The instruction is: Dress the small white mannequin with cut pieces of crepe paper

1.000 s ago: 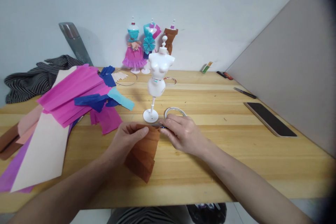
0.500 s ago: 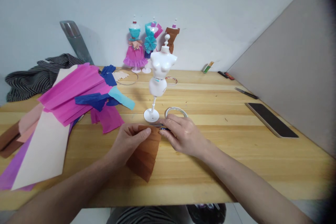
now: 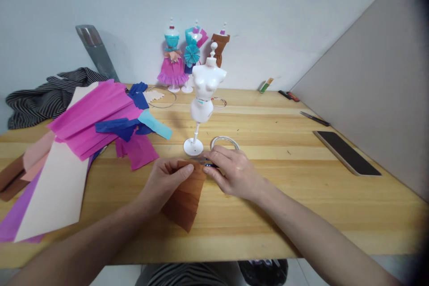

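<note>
My left hand [image 3: 170,183] is closed, thumb on top, pinching the upper edge of a brown piece of crepe paper [image 3: 186,203] that fans down toward me. In my right hand [image 3: 234,172] are small scissors [image 3: 200,159]; their silver blades lie along the paper's top edge, and the fingers hide much of the handles. Just beyond both hands stands a bare white miniature mannequin [image 3: 205,82], upright on its round base. A roll of white tape [image 3: 225,137] lies partly behind my right hand.
Pink, blue, cream and brown crepe paper [image 3: 97,111] is piled at left beside striped cloth [image 3: 56,94]. Dressed mannequins [image 3: 172,67] stand by the wall. A phone [image 3: 346,153], a craft knife [image 3: 315,119] and a glue stick [image 3: 266,85] lie toward the right.
Both hands and the brown crepe paper stay almost in place. The scissors have shifted only very slightly at the paper's top edge.
</note>
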The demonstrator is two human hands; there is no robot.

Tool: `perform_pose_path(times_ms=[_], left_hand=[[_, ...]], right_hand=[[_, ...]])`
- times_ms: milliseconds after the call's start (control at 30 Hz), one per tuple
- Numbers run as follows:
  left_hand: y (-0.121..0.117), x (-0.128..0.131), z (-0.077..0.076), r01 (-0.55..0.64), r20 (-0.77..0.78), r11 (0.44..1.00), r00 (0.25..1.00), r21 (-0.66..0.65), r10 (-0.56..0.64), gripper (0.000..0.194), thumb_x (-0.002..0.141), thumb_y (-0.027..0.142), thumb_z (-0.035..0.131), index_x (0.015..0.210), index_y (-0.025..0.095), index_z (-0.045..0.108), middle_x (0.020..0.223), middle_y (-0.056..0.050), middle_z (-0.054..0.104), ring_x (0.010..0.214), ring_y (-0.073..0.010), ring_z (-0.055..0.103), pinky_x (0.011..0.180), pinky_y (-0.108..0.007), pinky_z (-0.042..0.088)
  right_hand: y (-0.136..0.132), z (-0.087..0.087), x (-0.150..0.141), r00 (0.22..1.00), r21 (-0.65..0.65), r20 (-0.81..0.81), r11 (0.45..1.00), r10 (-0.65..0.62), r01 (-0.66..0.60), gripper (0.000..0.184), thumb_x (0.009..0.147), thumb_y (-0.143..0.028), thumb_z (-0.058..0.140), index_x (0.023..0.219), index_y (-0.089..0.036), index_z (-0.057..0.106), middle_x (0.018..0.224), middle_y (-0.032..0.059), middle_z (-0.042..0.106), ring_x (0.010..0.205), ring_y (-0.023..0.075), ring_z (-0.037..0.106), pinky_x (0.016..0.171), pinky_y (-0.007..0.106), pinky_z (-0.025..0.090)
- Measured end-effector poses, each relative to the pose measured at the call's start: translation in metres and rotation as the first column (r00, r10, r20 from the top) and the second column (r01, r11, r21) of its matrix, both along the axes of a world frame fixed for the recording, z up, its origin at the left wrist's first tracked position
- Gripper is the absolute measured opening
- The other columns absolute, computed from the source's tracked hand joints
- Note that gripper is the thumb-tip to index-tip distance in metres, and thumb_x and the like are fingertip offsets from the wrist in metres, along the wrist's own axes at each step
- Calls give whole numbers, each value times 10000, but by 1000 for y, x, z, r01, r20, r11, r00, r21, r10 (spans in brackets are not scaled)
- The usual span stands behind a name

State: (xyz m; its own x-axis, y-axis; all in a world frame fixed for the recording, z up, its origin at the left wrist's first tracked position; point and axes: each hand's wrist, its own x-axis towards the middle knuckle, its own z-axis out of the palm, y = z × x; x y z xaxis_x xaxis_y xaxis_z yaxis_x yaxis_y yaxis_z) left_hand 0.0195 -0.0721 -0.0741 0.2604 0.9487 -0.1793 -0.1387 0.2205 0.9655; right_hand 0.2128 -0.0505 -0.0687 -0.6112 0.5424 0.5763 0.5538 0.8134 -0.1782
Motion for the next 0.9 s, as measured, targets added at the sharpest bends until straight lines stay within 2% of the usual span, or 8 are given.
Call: perform_pose_path(times_ms=[167, 267, 500, 767, 900], left_hand=[[1, -2, -1, -55, 63, 998, 996, -41, 58, 179, 737, 340, 717, 807, 186, 776, 731, -29, 740, 668, -152, 620, 637, -253, 443], [2, -2, -2, -84, 83, 995, 993, -48, 88, 184, 723, 335, 735, 811, 179, 777, 693, -31, 733, 677, -156, 631, 646, -251, 454], [3, -2, 1, -91, 107, 992, 989, -83, 100, 202, 703, 353, 751, 786, 170, 771, 663, -28, 721, 614, -142, 610, 575, -237, 441], [3, -3, 0, -59, 62, 997, 996, -58, 63, 266, 695, 388, 745, 817, 153, 774, 675, -50, 722, 645, -167, 624, 583, -255, 457], [1, -1, 3, -32, 48, 997, 998, -67, 36, 252, 676, 396, 751, 747, 155, 768, 675, -44, 719, 610, -151, 602, 552, -242, 436]], right_hand=[[5, 2, 5, 1000, -100, -9, 995, -24, 23, 203, 890, -238, 478, 990, -127, 616, 786, 83, 618, 698, 179, 569, 594, 295, 467], [8, 3, 7, 999, -142, -32, 990, -28, 23, 203, 867, -226, 482, 975, -128, 623, 782, 78, 616, 684, 170, 564, 602, 298, 472], [11, 7, 9, 998, -156, -65, 988, 1, -12, 241, 827, -195, 450, 977, -113, 620, 749, 71, 594, 614, 156, 518, 558, 296, 452], [8, 4, 5, 1000, -118, -29, 993, -3, -1, 274, 811, -173, 440, 1009, -117, 621, 789, 82, 611, 696, 182, 562, 589, 320, 487], [6, 4, 4, 999, -100, -34, 995, 3, -6, 278, 812, -165, 451, 1027, -113, 618, 801, 90, 614, 697, 180, 562, 584, 315, 494]])
